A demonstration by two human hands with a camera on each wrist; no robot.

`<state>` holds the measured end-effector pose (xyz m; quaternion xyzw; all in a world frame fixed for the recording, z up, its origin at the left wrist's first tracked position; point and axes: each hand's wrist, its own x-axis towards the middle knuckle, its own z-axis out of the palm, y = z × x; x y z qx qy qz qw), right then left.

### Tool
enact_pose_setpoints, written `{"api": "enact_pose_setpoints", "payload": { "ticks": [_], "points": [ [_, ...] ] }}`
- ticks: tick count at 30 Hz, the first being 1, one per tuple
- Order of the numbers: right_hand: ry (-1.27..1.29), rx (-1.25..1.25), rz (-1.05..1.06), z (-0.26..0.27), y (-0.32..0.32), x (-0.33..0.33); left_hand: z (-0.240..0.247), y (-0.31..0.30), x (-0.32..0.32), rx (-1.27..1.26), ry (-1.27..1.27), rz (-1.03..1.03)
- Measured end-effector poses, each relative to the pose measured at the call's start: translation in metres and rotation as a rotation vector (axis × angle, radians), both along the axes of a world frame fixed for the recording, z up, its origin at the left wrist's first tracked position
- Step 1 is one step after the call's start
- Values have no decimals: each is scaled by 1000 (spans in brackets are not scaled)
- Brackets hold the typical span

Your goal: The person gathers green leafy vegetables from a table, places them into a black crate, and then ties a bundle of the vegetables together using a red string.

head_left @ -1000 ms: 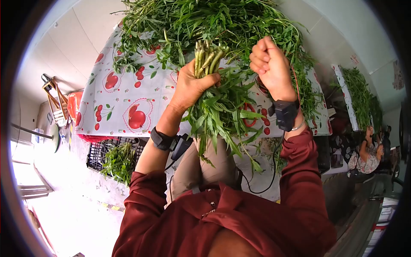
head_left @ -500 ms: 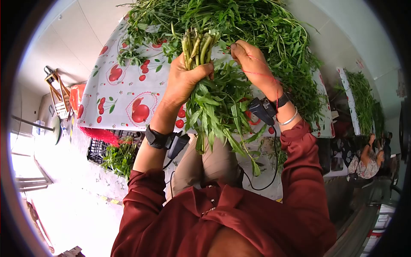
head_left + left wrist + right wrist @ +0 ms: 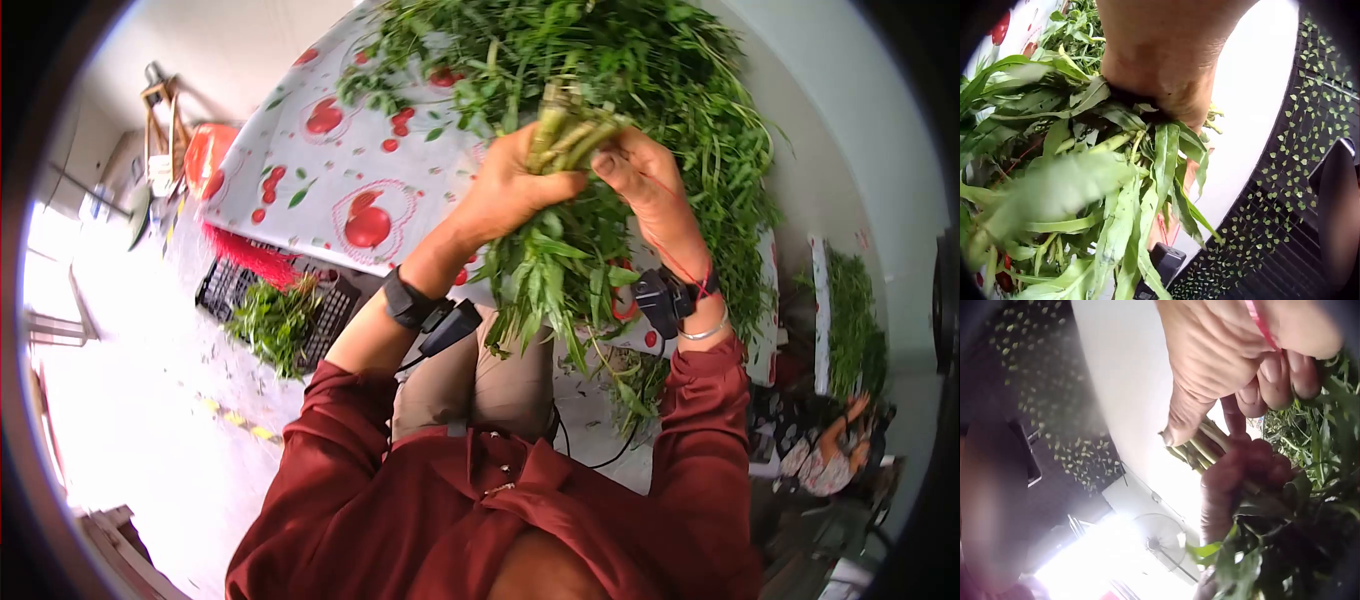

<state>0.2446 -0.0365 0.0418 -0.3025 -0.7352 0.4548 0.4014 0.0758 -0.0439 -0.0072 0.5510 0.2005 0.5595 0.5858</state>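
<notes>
In the head view the left hand [image 3: 510, 190] grips a leafy green bunch [image 3: 548, 265] just below its cut stem ends, which point up and away. The right hand [image 3: 650, 190] has its thumb and forefinger round the stems [image 3: 570, 140] from the other side. Seen from the right wrist, the thumb of the right hand [image 3: 1216, 369] presses by the cut ends of the stems [image 3: 1200, 450], its other fingers curled. A thin red string [image 3: 682, 262] crosses the right hand and wrist. Leaves [image 3: 1116, 219] cover most of the left hand's grip in the left wrist view.
A large heap of greens [image 3: 640, 60] covers the back and right of the table with a fruit-patterned cloth [image 3: 420, 190]. Red scissor-like handles [image 3: 624, 290] lie by the bunch. Below left are a black crate [image 3: 335, 310] and red netting [image 3: 245, 258]. Another person [image 3: 825, 465] is at right.
The right hand has come in from the right to the stems and closed round them. The left hand keeps its grip. The head view has turned, shifting the table and crate.
</notes>
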Motion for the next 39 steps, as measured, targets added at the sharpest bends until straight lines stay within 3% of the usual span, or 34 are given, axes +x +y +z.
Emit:
{"api": "enact_pose_setpoints", "payload": {
  "ticks": [2,3,5,7,8,12,14,16,20,23,25,26,28,30,32,34,39],
  "points": [
    [-124,-38,-16,10,-5,-5,7,-8,2,76,-75,-26],
    [-152,100,-50,12,-6,-13,1,-6,2,139,17,-46],
    [-234,46,-65,13,-8,-17,-7,-3,1,233,140,-55],
    [-230,44,-89,8,-11,-25,-12,-3,1,280,204,52],
    [-195,16,-49,6,-10,-25,-14,-1,6,305,48,47],
    [-176,-77,-72,1,-5,-19,-20,3,4,265,152,33],
    [-132,-114,-114,-1,-5,-23,-20,6,4,259,146,77],
    [-97,-128,-284,-3,-2,-27,-21,10,4,265,144,112],
    [-14,-182,-341,-10,1,-33,-19,6,-6,232,218,152],
    [-51,-117,-320,-15,11,-23,-24,2,-21,269,484,363],
    [-109,-15,-334,-13,9,-27,-33,-5,-40,330,345,492],
    [-78,-72,-352,-9,8,-30,-39,-11,-52,397,204,615],
    [-6,-176,-412,-5,5,-31,-52,-30,-91,392,36,668],
    [-30,-72,-445,-7,14,-15,-91,-47,-132,333,81,852],
    [45,-185,-504,-7,12,-10,-134,-71,-171,149,127,955],
    [25,-202,-513,-7,14,-1,-153,-105,-199,133,241,986],
    [20,-269,-559,-9,14,4,-232,-176,-237,-502,70,1142]
  ]
}}
